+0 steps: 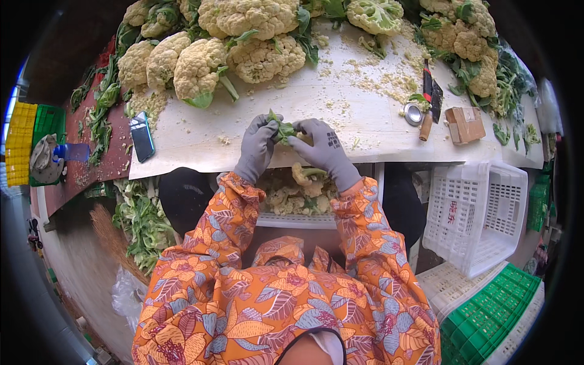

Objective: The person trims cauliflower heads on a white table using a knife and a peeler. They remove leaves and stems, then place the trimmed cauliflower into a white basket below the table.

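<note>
My left hand (258, 145), in a grey glove, grips a small green cauliflower leaf piece (284, 130) above the front of the white work surface (200, 141). From the other side my right hand (319, 145), gloved alike, brings thumb and fingers together at the leaf piece's right end, where a bit of pale stem shows. Below my hands, a white crate (296, 222) holds cut cauliflower florets (299, 200). Whole cauliflower heads (200, 68) with leaves lie piled at the back of the surface.
On the right lie a knife (436, 98), a wooden-handled tool (426, 125), a round metal lid (413, 114) and a cardboard box (465, 124). A phone (142, 137) lies left. White crates (456, 214) and a green crate (492, 310) stand right; trimmed leaves (139, 228) heap lower left.
</note>
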Tool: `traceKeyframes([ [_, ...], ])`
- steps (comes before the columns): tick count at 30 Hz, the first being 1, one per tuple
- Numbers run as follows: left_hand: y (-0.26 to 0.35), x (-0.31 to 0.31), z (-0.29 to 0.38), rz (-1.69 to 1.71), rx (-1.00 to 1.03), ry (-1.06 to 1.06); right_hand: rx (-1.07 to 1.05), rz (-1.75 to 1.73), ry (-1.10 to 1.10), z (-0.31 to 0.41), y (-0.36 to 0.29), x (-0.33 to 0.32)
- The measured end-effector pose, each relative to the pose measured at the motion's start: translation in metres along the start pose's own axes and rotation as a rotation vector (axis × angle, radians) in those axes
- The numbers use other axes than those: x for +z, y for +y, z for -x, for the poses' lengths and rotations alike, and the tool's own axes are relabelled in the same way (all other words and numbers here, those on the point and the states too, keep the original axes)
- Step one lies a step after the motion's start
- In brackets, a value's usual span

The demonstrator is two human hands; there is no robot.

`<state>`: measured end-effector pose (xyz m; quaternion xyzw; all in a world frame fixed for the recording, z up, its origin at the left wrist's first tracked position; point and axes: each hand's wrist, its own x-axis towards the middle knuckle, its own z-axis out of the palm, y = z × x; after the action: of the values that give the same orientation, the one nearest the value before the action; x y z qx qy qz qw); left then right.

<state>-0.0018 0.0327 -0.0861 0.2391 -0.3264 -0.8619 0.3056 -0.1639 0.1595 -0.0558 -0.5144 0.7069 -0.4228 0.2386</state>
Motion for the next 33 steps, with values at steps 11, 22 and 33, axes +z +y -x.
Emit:
traceKeyframes([
  [11, 0.039, 0.038, 0.018, -1.326, 0.07, -0.26, -0.242, 0.453, -0.149, 0.054, -0.046, 0.037],
  [22, 0.26, -0.173, 0.059, -1.411, 0.399, 0.964, 0.143, 0.347, 0.276, 0.058, 0.024, -0.064],
  [33, 0.273, -0.193, 0.066, -1.589, -0.436, 1.087, 0.059, 0.516, 0.215, 0.075, 0.017, -0.029],
])
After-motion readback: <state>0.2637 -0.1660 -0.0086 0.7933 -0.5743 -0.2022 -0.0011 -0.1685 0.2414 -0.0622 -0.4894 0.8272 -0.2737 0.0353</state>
